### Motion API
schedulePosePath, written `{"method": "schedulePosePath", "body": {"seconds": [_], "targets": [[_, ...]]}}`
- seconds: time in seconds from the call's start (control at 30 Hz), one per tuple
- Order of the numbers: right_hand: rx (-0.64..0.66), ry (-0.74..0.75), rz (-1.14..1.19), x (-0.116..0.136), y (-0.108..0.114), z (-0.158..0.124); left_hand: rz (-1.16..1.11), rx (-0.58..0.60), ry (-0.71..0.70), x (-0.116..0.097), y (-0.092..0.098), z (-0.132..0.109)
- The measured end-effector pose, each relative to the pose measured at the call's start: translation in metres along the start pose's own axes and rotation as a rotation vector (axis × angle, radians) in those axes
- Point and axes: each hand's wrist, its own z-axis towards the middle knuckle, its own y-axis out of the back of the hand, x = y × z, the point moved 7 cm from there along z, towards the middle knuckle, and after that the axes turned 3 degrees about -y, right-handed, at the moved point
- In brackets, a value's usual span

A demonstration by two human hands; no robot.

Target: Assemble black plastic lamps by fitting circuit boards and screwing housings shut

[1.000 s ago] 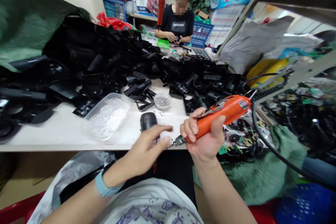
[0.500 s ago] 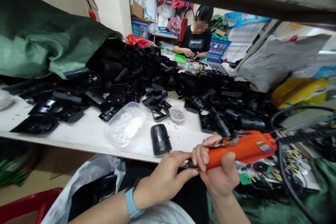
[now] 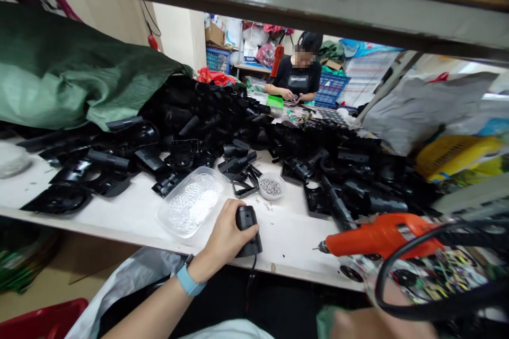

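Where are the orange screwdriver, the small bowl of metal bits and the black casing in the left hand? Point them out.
Orange screwdriver (image 3: 377,240): head view, on its orange body.
Small bowl (image 3: 271,197): head view, on its near rim.
Black casing (image 3: 246,215): head view, on its top end.

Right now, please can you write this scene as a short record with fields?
Left hand: grips a black housing on the white bench; a wire hangs below it.
Right hand: blurred at the bottom edge, apart from the orange electric screwdriver.
Nearby: plastic tub of small pale parts; small bowl of metal parts.
Beyond: heaped black plastic parts; a person across the bench, both hands at a small item.
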Motion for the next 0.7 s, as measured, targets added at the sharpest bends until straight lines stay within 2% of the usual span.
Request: {"method": "schedulePosePath", "body": {"seconds": [0.03,0.07,0.13,0.2,0.27,0.33,0.4,0.47,0.5,0.6,0.7], "targets": [[0.069,0.003,0.008,0.004,-0.012,-0.018,-0.072,-0.044,-0.003,-0.001,0.002,-0.005],[0.224,-0.066,0.021,0.004,-0.033,-0.036,-0.159,-0.087,-0.002,-0.002,0.004,-0.011],[0.532,-0.308,0.147,0.003,-0.078,-0.068,-0.39,-0.154,0.037,-0.002,0.007,-0.024],[0.703,-0.492,0.297,0.01,-0.111,-0.084,-0.646,-0.187,0.154,0.002,0.007,-0.039],[0.771,-0.507,0.366,0.022,-0.13,-0.078,-0.868,-0.155,0.343,0.008,0.004,-0.056],[0.817,-0.41,0.36,0.034,-0.144,-0.058,-1.03,-0.115,0.54,0.014,0.003,-0.071],[0.837,-0.291,0.269,0.038,-0.163,-0.035,-1.142,-0.105,0.679,0.019,0.008,-0.083],[0.771,-0.147,-0.014,0.034,-0.189,-0.012,-1.229,-0.116,0.752,0.023,0.015,-0.088],[0.808,-0.04,-0.208,0.032,-0.21,-0.007,-1.272,-0.111,0.781,0.024,0.017,-0.09],[0.827,0.032,-0.37,0.022,-0.262,-0.001,-1.383,-0.072,0.826,0.027,0.02,-0.091],[0.816,0.034,-0.446,0.016,-0.286,0.001,-1.404,-0.044,0.812,0.031,0.023,-0.092]]}}
